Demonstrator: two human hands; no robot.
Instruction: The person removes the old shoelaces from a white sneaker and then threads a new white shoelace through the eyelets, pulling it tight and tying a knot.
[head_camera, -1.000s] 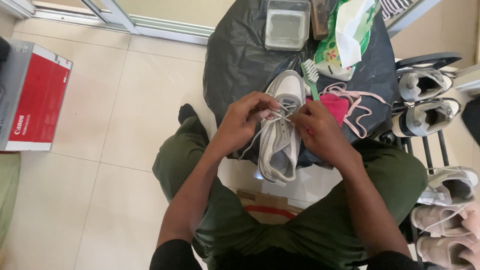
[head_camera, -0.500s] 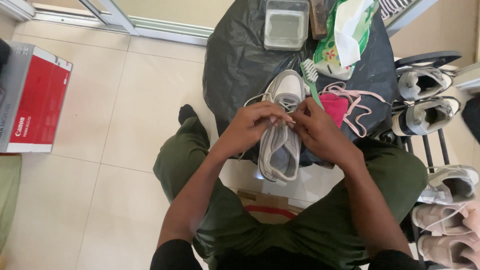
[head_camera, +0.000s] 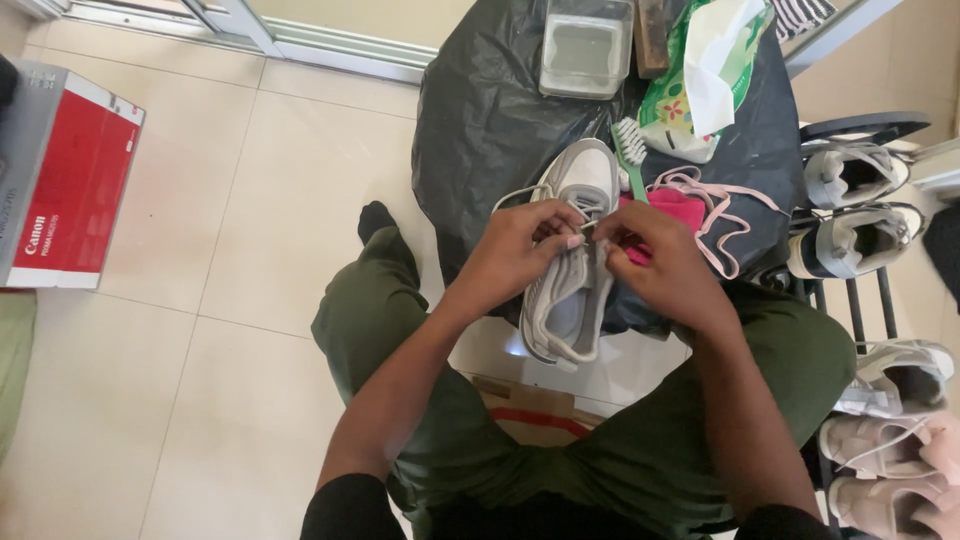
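At the centre of the frame a light grey and white lace-up sneaker (head_camera: 572, 270) lies toe-up on a black plastic sheet (head_camera: 490, 120) spread over the tiled floor. The left hand (head_camera: 520, 250) curls over the shoe's tongue area, fingers pinched on a thin white shoelace (head_camera: 520, 192) that loops out to the left of the shoe. The right hand (head_camera: 660, 262) meets it from the right, fingertips closed on the same lace just above the eyelets. Just right of the toe lies a green-handled brush with white bristles (head_camera: 630, 150), beside a pink cloth (head_camera: 680, 205) and pale pink laces (head_camera: 725, 215). A clear plastic tub (head_camera: 585, 45) sits at the top; a red and grey cardboard box (head_camera: 65, 180) stands at the far left.
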